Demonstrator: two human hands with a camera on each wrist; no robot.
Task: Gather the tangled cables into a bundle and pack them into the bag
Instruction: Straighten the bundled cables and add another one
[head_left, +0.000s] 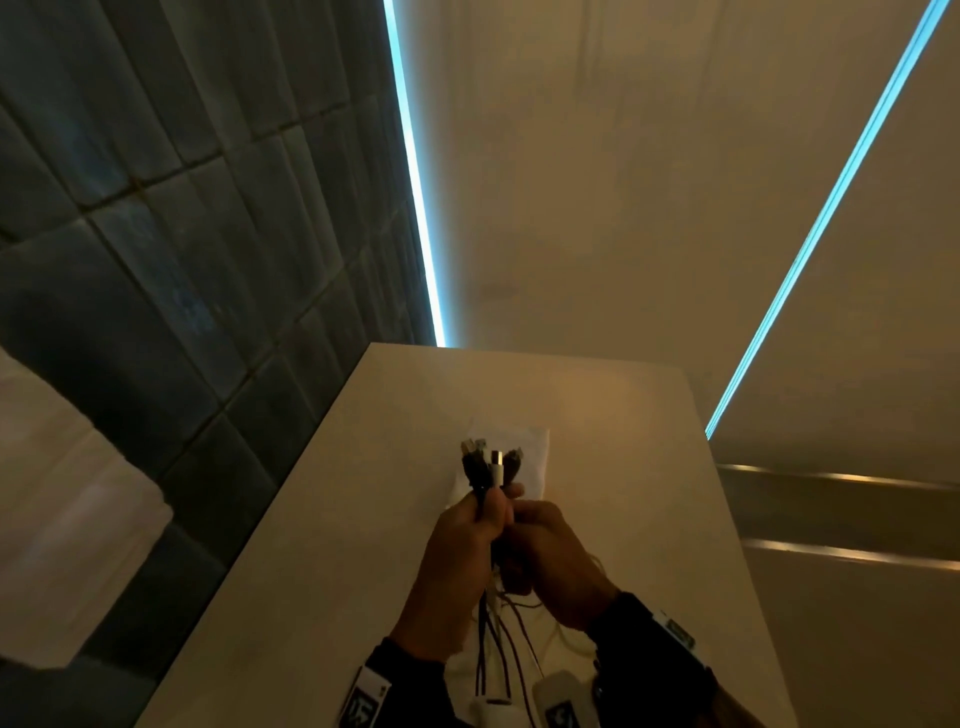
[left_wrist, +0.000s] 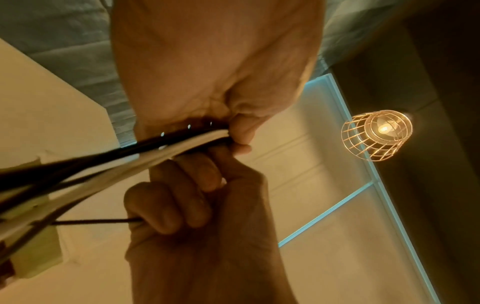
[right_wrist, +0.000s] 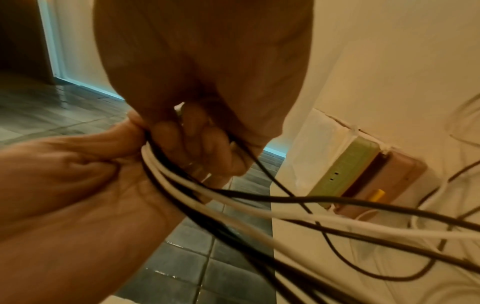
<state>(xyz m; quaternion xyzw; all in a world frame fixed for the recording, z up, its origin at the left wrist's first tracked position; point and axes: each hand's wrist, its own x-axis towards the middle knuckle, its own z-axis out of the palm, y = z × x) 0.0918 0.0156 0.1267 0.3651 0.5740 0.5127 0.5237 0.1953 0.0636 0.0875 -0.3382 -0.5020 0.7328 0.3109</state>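
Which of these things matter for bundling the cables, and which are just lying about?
Job:
cables
left hand
right hand
white bag

Lying about:
table
green and brown box
wire-cage lamp

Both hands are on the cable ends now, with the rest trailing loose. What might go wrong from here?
1. The left hand grips the cables just below the connectors, but the strands fan out loose below; they may re-tangle while being coiled.
2. One black strand loops over the table near a green and brown box; pulling could drag or snag it.
3. The right hand holds a separate thin cable; it could slip out of the bundle.
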